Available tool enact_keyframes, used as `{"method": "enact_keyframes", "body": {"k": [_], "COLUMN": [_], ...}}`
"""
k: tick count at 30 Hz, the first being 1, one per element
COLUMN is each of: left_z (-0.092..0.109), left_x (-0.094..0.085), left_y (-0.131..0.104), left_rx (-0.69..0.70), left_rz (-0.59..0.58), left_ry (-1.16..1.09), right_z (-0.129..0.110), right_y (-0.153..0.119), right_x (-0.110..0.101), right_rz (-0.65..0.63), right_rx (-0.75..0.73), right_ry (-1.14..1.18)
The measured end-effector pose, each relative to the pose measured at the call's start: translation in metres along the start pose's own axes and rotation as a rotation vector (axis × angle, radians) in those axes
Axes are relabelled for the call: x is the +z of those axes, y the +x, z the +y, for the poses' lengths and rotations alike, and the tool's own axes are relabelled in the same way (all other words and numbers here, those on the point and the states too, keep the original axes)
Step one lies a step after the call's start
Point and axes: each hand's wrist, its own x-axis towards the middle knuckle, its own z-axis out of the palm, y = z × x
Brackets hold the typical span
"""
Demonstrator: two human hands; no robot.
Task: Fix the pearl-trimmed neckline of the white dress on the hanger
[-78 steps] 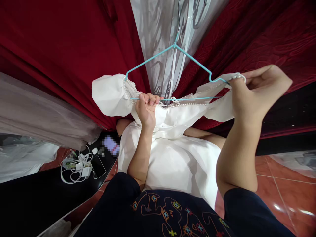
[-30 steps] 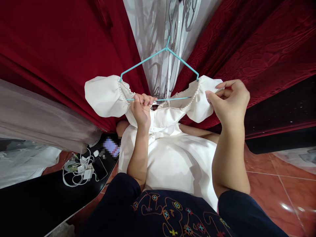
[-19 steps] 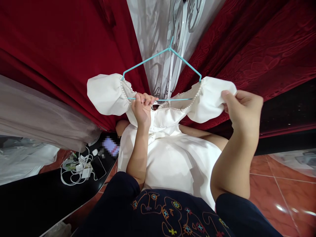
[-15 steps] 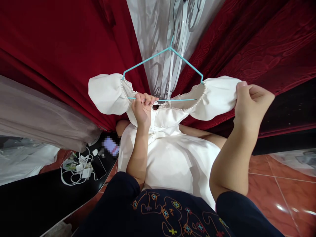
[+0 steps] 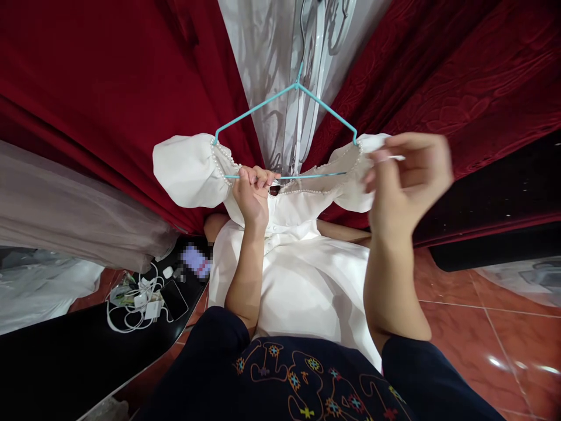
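Note:
A white dress [image 5: 302, 280] with puffed sleeves and a pearl-trimmed neckline lies over my lap, its shoulders on a light blue hanger [image 5: 258, 108]. My left hand [image 5: 255, 193] is closed on the dress's neckline, around the hanger's lower bar. Over the right puffed sleeve [image 5: 355, 190] is my right hand [image 5: 405, 178], its fingers bent and blurred by motion. A small white strip shows between those fingers, too blurred to identify. The left sleeve [image 5: 186, 169] hangs puffed out beside the hanger's end.
Red fabric [image 5: 131, 105] hangs on both sides, with white fabric between. A black bench [image 5: 65, 356] at the left bears a phone [image 5: 174, 299], white cables [image 5: 127, 321] and a blurred-out item. Red floor tiles [image 5: 495, 327] show at the right.
My right hand has moved left from the outer edge of the right sleeve to near the neckline, and its fingers have changed pose. My left hand has stayed in place.

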Motion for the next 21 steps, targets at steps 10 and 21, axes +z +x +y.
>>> {"method": "enact_keyframes", "body": {"k": [10, 21], "left_z": [0.0, 0.031], "left_x": [-0.003, -0.021], "left_y": [-0.001, -0.018], "left_rx": [-0.014, -0.279], "left_rz": [-0.038, -0.276], "left_ry": [-0.007, 0.512], "right_z": [0.019, 0.022], "right_y": [-0.028, -0.032], "right_x": [0.047, 0.042], "right_rz": [-0.372, -0.275], "right_rx": [-0.029, -0.084], "right_ry": [0.005, -0.048]}}
